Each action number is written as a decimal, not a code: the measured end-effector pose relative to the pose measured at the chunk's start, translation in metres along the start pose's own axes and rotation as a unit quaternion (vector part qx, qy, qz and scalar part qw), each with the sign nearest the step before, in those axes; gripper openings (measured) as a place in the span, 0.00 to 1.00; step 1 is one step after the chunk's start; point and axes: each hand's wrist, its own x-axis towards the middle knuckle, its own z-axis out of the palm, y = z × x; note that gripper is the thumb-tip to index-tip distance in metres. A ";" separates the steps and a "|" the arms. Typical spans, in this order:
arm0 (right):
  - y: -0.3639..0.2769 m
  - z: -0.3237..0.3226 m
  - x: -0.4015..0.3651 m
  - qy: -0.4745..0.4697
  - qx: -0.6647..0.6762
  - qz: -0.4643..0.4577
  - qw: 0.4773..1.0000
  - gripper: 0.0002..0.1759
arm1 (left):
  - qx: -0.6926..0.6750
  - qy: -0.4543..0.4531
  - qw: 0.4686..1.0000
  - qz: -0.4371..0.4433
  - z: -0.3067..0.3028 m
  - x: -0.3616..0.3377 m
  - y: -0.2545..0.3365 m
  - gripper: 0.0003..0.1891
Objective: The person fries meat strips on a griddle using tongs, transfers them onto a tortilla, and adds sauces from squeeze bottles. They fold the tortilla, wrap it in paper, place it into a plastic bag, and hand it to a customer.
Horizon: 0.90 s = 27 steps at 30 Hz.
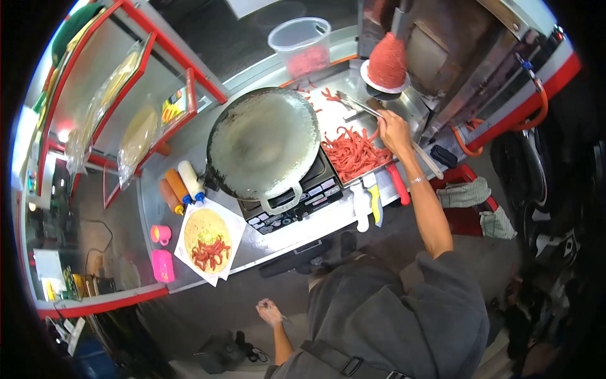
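My right hand [396, 134] is closed around metal tongs [429, 160], whose tips point toward the far side of a metal tray [410, 107]. Beneath it in the tray lies a heap of red meat strips [352, 155], with a few loose ones farther back. My left hand [269, 312] hangs low in front of the counter, away from everything, its fingers curled with nothing visible in them. At the counter's left, a round flatbread [201, 223] rests on white paper [233, 221], topped with pale green shreds and red meat strips [211, 254].
A large round griddle pan [262, 142] sits on a stove [297, 211]. Knives with white, yellow and red handles [398, 184] lie at the counter edge. A meat cone [386, 63] stands behind the tray. Sauce bottles [189, 179], a pink cup [161, 234] and a clear tub [300, 38] are around.
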 end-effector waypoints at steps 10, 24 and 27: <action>-0.111 -0.050 -0.031 -0.013 0.191 -0.002 0.982 0.15 | -0.089 0.118 0.989 0.024 -0.043 0.073 0.058 0.09; -0.387 0.143 -0.202 -0.285 0.198 -0.208 0.915 0.13 | -0.115 0.028 0.969 0.216 -0.126 0.237 0.137 0.18; -0.406 0.187 -0.220 -0.283 0.145 -0.257 0.913 0.15 | -0.235 -0.023 0.946 0.222 -0.108 0.250 0.126 0.25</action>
